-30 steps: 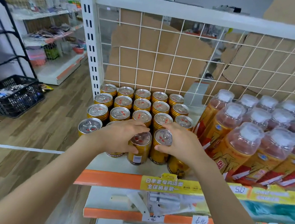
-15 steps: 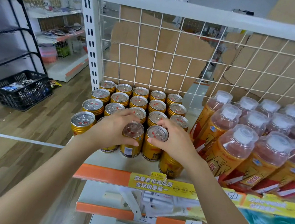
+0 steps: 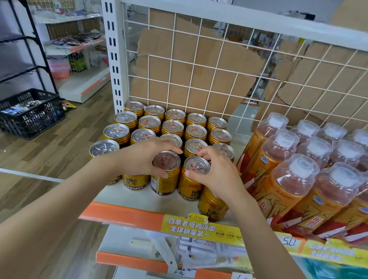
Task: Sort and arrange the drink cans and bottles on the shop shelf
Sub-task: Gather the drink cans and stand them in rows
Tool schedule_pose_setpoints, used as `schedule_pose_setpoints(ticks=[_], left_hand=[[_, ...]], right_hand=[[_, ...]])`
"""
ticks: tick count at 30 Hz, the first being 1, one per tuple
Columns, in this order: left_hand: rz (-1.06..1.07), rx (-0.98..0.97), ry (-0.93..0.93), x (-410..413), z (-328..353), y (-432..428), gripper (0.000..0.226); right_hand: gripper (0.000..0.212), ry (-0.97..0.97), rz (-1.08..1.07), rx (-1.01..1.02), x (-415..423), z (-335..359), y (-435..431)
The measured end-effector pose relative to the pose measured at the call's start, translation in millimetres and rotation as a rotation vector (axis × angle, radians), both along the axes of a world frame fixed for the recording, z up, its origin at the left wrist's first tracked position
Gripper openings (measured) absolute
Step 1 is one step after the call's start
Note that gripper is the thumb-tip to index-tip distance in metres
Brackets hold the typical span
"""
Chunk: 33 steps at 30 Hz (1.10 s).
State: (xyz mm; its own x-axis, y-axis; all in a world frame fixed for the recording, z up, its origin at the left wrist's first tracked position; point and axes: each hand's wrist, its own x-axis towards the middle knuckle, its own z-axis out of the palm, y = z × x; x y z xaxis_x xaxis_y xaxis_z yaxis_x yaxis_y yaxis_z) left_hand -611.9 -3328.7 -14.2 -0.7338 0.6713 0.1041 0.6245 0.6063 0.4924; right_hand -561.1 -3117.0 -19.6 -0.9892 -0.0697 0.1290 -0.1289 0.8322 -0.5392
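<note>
- While both hands sit at the front of the shelf, the left hand curls round the top of one gold Red Bull can.
- The right hand grips the next can — the two cans stand up, side by side.
- More gold cans stand in rows behind them.
- Drink bottles with white caps stand to the right.

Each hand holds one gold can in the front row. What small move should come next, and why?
Probably the right hand should release its gold metal can and push the forward gold can, by the orange shelf edge, back into the row. That can stands ahead of the line, while the left hand grips a second gold can that looks level with its neighbours.
</note>
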Motion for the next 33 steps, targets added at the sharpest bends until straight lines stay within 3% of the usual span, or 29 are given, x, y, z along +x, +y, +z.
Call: schedule_pose_setpoints(ticks=[2, 6, 19, 23, 28, 33], left_hand=[[0.095, -0.036, 0.13, 3.5, 1.8, 1.0, 0.064], [0.189, -0.3, 0.323, 7.2, 0.5, 8.0, 0.072], [-0.068, -0.107, -0.075, -4.6, 4.3, -0.2, 0.061], [-0.117, -0.103, -0.016, -3.6, 6.2, -1.0, 0.059], [0.028, -0.147, 0.135, -1.2, 1.2, 3.2, 0.059], [0.002, -0.127, 0.047, -2.4, -0.2, 4.6, 0.059]], right_hand=[[0.054, 0.002, -0.018, 0.01, 0.8, 0.5, -0.9], [0.056, -0.001, -0.047, 0.014, 0.9, 0.2, -2.4], [0.054, -0.001, -0.093, -0.029, 3.1, -1.1, 0.5], [0.054, 0.0, -0.098, -0.015, 2.6, -2.4, -0.5], [0.053, 0.02, -0.083, 0.002, 3.3, -4.4, -0.5], [0.053, 0.058, -0.06, 0.046, 4.3, -6.4, -0.9]])
